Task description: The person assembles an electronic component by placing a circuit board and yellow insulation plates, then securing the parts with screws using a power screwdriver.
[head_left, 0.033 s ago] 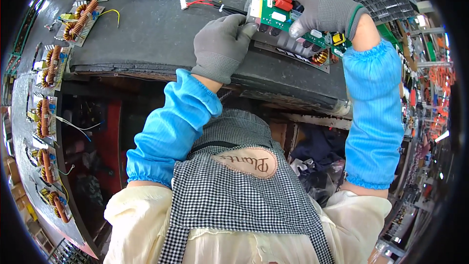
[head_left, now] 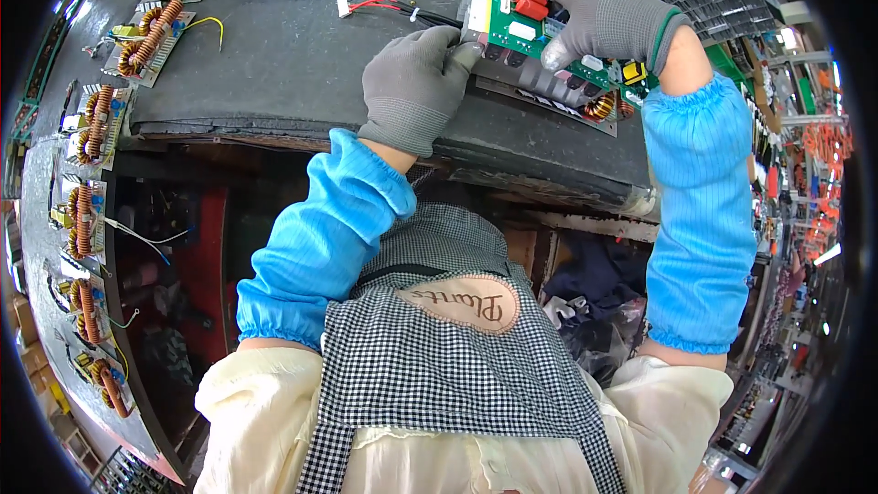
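Had coil boards (head_left: 146, 32) lined up finished-looking along the far left, left hand (head_left: 413, 87) curled against the near-left edge of the green circuit board (head_left: 526, 27) at the bench's far right, right hand (head_left: 608, 18) clamped over the top, so probably mid-job, more fitting left.

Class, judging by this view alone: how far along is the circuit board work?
Looks done: coil boards lie in a row along the bench's left edge. In hand: left hand and right hand both grip a green circuit board above the dark mat. Left: it has not been set down.
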The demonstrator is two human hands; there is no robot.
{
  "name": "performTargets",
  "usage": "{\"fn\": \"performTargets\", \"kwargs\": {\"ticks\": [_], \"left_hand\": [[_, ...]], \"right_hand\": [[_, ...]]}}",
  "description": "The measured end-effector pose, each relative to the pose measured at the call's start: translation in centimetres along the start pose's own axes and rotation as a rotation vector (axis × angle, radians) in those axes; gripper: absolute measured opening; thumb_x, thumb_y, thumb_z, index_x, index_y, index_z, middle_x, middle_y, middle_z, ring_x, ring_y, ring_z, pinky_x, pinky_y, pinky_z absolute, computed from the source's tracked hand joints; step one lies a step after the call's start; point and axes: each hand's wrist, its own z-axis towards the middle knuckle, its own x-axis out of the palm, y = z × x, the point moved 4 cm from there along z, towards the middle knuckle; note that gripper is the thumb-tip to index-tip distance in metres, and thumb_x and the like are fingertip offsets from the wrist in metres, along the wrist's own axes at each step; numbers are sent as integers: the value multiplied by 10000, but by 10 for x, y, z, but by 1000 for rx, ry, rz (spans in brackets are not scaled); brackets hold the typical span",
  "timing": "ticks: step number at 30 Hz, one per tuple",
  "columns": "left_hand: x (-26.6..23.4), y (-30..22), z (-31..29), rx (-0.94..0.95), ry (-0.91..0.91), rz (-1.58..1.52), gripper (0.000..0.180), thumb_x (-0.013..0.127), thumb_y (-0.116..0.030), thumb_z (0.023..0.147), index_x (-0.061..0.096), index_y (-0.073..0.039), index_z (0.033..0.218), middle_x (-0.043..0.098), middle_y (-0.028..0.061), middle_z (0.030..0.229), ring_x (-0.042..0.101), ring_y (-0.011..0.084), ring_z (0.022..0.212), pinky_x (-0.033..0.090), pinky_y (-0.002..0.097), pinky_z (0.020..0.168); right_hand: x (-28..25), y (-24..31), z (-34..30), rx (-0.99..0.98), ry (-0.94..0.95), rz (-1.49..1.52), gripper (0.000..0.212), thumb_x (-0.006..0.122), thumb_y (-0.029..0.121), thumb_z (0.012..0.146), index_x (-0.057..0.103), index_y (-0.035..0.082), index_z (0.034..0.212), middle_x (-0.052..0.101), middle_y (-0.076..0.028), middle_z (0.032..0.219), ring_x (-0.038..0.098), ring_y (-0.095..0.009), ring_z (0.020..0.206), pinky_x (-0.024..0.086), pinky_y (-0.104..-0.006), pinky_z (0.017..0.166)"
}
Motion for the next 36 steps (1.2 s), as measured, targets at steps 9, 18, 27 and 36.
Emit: {"fn": "performTargets", "kwargs": {"ticks": [9,18,27,36], "left_hand": [[-8,9,0,-34,10,-98,295,739,-286,930,730,-46,1103,745,134,938,733,253,872,567,347,804],[-2,57,28,-1115,-104,-1597,387,515,-168,1060,493,38,1386,561,168,1416,581,381,1241,489,487,1079],[6,31,82,-676,-52,-1439,410,485,-339,1109,597,-17,1338,645,20,1073,489,69,791,464,216,712],[3,50,104,-391,594,-1876,554,638,-343,1023,474,-88,1488,591,100,1339,567,118,876,473,301,771]], "right_hand": [[-19,19,-6,80,97,96,1115,895,201,624,351,36,1583,708,-257,1168,736,-290,910,581,-367,813],[-28,18,-5,127,173,-16,1162,931,350,626,346,7,1570,571,-256,1429,586,-377,1296,480,-404,1077],[-23,14,-4,92,160,-51,1163,923,454,603,395,-7,1531,503,-249,1501,573,-385,1307,480,-426,1087],[-26,8,-3,107,170,-14,1139,913,446,624,396,-13,1530,535,-293,1445,600,-405,1271,511,-435,1053]]}}
